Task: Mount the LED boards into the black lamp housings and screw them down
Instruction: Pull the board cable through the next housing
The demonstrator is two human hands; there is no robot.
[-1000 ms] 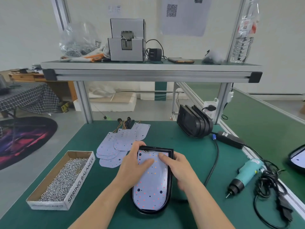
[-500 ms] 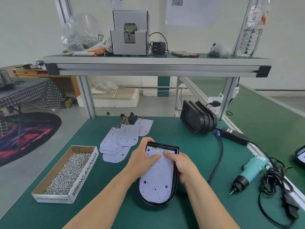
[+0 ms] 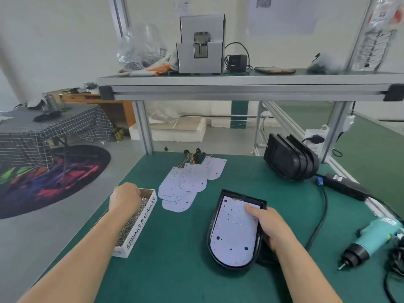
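A black lamp housing (image 3: 218,215) lies flat on the green mat with a white LED board (image 3: 232,232) seated inside it. My right hand (image 3: 270,226) holds the housing's right rim, thumb pressed on the board's upper right. My left hand (image 3: 124,199) reaches into the cardboard box of screws (image 3: 140,224) at the left, fingers curled down among the screws; what they hold is hidden. Several loose LED boards (image 3: 185,184) with wire leads lie fanned behind the housing. More black housings (image 3: 290,160) stand stacked on edge at the back right.
A teal electric screwdriver (image 3: 371,239) lies at the right with its tangled cable. A black power adapter (image 3: 343,186) and its cord run along the right edge. An aluminium shelf (image 3: 240,86) overhead carries a grey screw feeder and bags.
My left hand has left the LED board and moved left into the screw box. My right hand stays on the housing's right side.
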